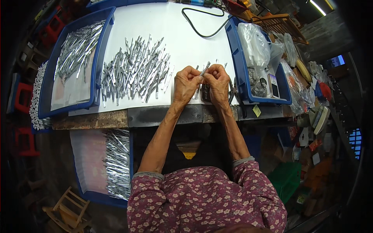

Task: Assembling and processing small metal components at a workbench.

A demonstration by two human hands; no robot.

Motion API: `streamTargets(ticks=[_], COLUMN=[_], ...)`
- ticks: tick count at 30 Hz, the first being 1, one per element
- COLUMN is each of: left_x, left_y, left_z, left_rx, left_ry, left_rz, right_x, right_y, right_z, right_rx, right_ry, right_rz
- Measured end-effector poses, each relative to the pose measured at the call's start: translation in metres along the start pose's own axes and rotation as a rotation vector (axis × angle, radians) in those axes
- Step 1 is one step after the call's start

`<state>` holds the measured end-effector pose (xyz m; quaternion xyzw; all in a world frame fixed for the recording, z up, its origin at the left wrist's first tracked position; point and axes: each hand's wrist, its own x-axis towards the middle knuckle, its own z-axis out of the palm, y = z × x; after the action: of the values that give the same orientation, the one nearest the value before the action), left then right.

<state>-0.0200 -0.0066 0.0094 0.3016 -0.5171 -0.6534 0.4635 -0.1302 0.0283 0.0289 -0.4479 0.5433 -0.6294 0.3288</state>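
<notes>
My left hand (186,84) and my right hand (218,82) meet over the white work surface near its front edge. Their thumbs and fingertips are pinched together on a slim silvery metal piece (205,67), which points up and away; its lower end is hidden by my fingers. A small dark block-like object (206,93) sits on the surface between my wrists, partly covered. A few more slim metal pieces (196,93) lie around my hands. To the left spreads a large loose pile of similar silvery pieces (136,70).
A blue tray (101,58) with more metal pieces stands at the left. Below the table edge, another blue tray (105,195) holds many more. On the right, a blue bin (243,73) contains plastic bags and a phone-like device (273,85). A black cable (186,21) loops at the back.
</notes>
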Motion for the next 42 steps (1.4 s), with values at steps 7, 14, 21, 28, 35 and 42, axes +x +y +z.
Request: streamTargets(ticks=[7, 14, 21, 28, 35, 42], left_x=[0.000, 0.000, 0.000, -0.001, -0.003, -0.003], left_y=[0.000, -0.005, -0.005, -0.003, -0.001, 0.000], left_z=[0.004, 0.001, 0.000, 0.000, 0.003, 0.003], left_rx=[0.338, 0.364, 0.135, 0.276, 0.282, 0.316], left_ry=[0.092, 0.105, 0.062, 0.089, 0.085, 0.072], left_rz=[0.135, 0.132, -0.011, 0.073, 0.088, 0.061], right_x=[0.000, 0.008, 0.016, 0.021, 0.006, -0.010], right_y=[-0.018, -0.020, -0.011, -0.012, -0.004, 0.006], right_z=[0.001, -0.003, -0.007, -0.012, -0.047, -0.050], right_rx=[0.113, 0.037, -0.065, -0.141, -0.295, -0.812], right_ry=[0.030, -0.079, -0.090, -0.083, -0.048, -0.175], right_rz=[0.178, 0.197, 0.129, 0.125, 0.062, -0.054])
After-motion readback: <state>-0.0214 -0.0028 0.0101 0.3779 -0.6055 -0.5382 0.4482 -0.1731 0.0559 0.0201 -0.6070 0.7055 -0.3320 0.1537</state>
